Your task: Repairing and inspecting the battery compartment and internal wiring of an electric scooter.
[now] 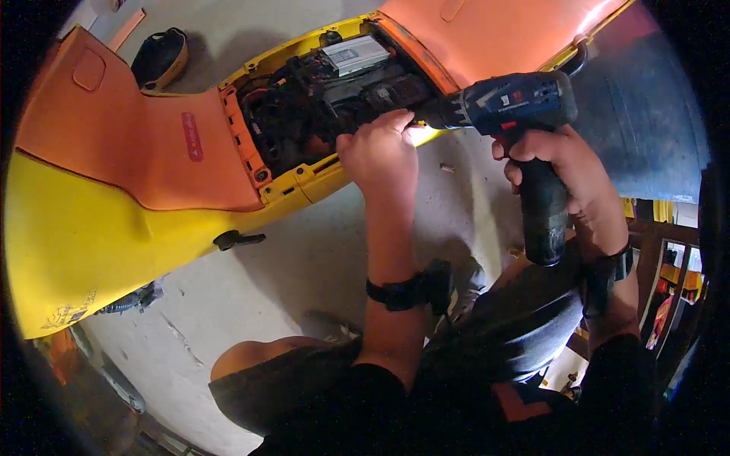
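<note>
My right hand (pixel 559 163) is wrapped round the handle of a dark blue and black cordless drill (pixel 521 100). Its finger lies by the red trigger area, and the chuck points left. At the drill's front end, my left hand (pixel 382 152) is closed with the fingers bent. What it pinches, if anything, is hidden. Both hands are over the near edge of an open compartment (pixel 304 182) in a yellow and orange machine. Inside are dark parts, cables and a silver finned metal box (pixel 355 55). The drill's lamp lights the yellow rim by my left fingers.
An orange padded cover (pixel 137 137) with a yellow side extends left of the compartment, and another orange panel (pixel 502 34) rises behind it. A black and yellow bucket (pixel 160 59) stands on the floor beyond. To the right are a blue surface (pixel 646 121) and a dark shelf (pixel 646 266).
</note>
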Available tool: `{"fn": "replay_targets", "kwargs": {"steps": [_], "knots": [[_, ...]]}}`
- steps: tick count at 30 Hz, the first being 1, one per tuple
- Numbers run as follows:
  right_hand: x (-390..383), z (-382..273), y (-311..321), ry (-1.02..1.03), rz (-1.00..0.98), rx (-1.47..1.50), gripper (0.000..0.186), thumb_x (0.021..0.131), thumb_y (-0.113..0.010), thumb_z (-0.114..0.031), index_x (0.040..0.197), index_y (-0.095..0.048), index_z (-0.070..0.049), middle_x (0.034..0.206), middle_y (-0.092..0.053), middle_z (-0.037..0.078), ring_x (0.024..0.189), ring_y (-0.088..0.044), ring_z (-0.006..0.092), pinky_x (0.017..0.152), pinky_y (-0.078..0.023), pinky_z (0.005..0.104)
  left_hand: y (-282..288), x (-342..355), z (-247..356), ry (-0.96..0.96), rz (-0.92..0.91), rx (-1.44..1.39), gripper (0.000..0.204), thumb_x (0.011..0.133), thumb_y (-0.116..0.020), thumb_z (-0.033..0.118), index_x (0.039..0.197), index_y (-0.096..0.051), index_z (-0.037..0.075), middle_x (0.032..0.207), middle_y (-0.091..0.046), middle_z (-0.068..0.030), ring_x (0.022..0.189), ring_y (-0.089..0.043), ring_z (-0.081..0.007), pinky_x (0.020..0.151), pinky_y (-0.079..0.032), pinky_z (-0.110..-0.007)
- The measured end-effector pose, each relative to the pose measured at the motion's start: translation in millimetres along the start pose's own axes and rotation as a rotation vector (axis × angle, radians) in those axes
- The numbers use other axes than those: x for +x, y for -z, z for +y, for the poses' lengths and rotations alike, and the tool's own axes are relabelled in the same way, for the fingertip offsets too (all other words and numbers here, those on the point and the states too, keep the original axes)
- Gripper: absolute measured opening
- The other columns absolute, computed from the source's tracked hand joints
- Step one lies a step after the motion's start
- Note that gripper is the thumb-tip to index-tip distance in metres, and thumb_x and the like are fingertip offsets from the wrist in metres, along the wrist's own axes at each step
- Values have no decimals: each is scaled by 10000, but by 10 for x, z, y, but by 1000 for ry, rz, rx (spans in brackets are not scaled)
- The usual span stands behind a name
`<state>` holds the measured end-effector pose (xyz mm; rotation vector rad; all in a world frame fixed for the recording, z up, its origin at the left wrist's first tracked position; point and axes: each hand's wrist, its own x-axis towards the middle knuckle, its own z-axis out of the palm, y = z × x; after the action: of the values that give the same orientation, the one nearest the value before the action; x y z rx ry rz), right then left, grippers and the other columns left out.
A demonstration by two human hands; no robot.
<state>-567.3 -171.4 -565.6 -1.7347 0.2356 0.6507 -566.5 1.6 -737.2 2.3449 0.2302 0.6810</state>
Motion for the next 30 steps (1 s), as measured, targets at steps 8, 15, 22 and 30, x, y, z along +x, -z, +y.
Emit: {"fn": "replay_targets", "kwargs": {"steps": [8, 15, 22, 30], "knots": [[74, 118, 117, 30, 3, 8, 279, 757, -630, -91, 1006, -623, 36, 870, -679, 98, 622, -626, 159, 573, -542, 302, -57, -5, 32, -11, -34, 52, 161, 729, -687, 167, 866, -753, 221, 879, -722, 3, 759, -677, -212, 692, -415, -382], [-24, 35, 49, 15, 43, 1, 291, 733, -604, -120, 976, -627, 40, 810, -636, 69, 613, -569, 134, 562, -485, 279, -45, 5, 61, -23, -7, 24, 118, 734, -691, 178, 833, -742, 216, 847, -717, -3, 742, -672, -216, 662, -406, -390], [25, 26, 50, -31, -52, 38, 249, 750, -623, -103, 956, -649, 34, 858, -679, 89, 621, -614, 153, 569, -525, 299, -3, 14, 25, -25, -69, 27, 173, 725, -637, 115, 845, -731, 197, 801, -714, 0, 725, -665, -219, 675, -390, -382], [-80, 51, -74, 51, 2, -68, 295, 737, -612, -104, 1005, -625, 20, 871, -649, 70, 641, -591, 158, 608, -506, 300, 38, 18, 52, -35, -88, 54, 228, 742, -590, 90, 876, -736, 204, 810, -720, 22, 761, -665, -195, 693, -387, -379]]}}
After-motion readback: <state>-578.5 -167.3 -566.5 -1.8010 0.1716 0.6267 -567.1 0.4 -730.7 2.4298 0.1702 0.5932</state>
